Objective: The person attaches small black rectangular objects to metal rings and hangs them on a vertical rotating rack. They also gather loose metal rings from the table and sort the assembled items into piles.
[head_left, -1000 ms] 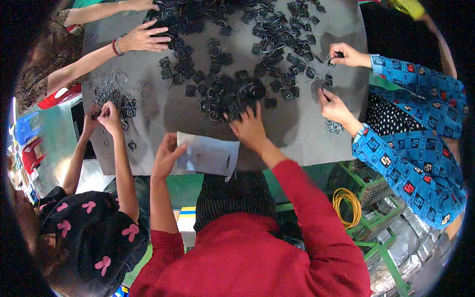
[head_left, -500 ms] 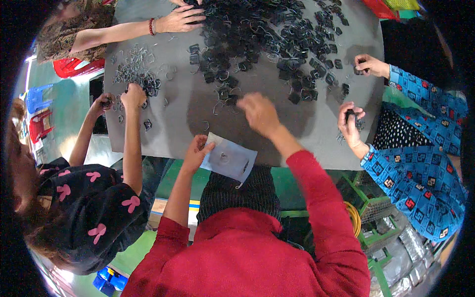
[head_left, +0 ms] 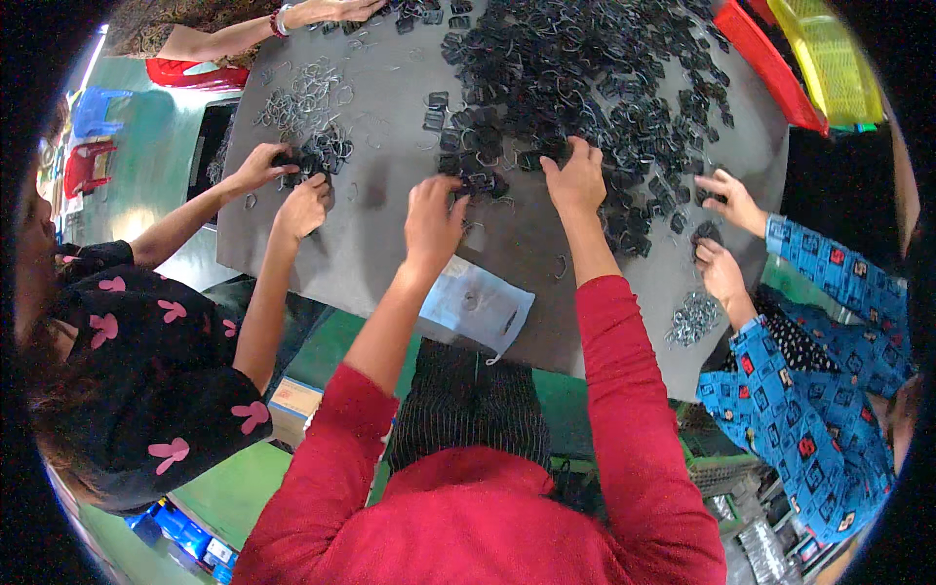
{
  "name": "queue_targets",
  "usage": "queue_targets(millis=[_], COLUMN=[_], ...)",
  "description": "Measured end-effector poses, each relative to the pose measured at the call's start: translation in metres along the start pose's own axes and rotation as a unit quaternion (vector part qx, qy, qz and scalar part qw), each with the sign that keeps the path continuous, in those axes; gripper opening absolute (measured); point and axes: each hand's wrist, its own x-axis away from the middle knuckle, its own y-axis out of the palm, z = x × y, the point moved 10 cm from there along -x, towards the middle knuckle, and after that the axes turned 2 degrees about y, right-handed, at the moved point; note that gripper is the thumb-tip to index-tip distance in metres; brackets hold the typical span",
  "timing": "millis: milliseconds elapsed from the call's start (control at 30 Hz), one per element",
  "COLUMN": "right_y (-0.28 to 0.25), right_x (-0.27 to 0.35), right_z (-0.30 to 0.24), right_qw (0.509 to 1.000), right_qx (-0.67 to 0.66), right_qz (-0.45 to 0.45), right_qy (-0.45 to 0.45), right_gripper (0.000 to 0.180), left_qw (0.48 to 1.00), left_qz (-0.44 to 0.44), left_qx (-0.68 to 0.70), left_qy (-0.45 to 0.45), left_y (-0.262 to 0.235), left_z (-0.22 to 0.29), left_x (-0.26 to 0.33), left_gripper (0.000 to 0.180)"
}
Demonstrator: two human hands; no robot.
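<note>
Both my hands reach over the near edge of a heap of small black square pieces with thin wire hooks (head_left: 575,78). My left hand (head_left: 432,222) has its fingers curled down at several black pieces (head_left: 480,183); what lies under the fingertips is hidden. Farther right, my right hand (head_left: 577,183) has thumb and fingers around a black square piece (head_left: 556,154) at the heap's edge. A pale blue pouch (head_left: 466,307) with a small ring-shaped mark lies flat at the table's near edge, below my left wrist, with neither hand holding it.
At left, a person in a dark shirt (head_left: 156,331) handles black pieces beside a pile of wire hooks (head_left: 304,97). A person in blue patterned sleeves (head_left: 780,390) works at right near small metal parts (head_left: 694,320). Red (head_left: 770,68) and yellow baskets (head_left: 829,58) stand at far right.
My left hand has let go of the pouch and reached forward to the black pieces. The pouch now lies on the table. My right hand has moved farther forward and right into the heap.
</note>
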Motion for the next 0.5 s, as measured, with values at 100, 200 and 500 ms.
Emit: queue_targets(millis=[100, 200, 500], right_y=[0.016, 0.043, 0.028], right_x=[-0.005, 0.002, -0.035], right_z=[-0.006, -0.040, 0.019], right_qw=[1.000, 0.987, 0.880], right_qx=[-0.027, -0.052, -0.408], right_qz=[0.012, -0.077, -0.243], right_qy=[-0.003, -0.134, 0.007], right_gripper=[0.049, 0.042, 0.021], left_qw=[0.997, 0.986, 0.935], left_qz=[0.043, -0.011, -0.043], left_qx=[-0.012, -0.136, 0.281], left_qy=[0.056, 0.100, -0.212], left_y=[0.027, 0.053, 0.022], left_z=[0.021, 0.025, -0.066], left_x=[-0.052, -0.075, -0.081], left_gripper=[0.029, 0.028, 0.023])
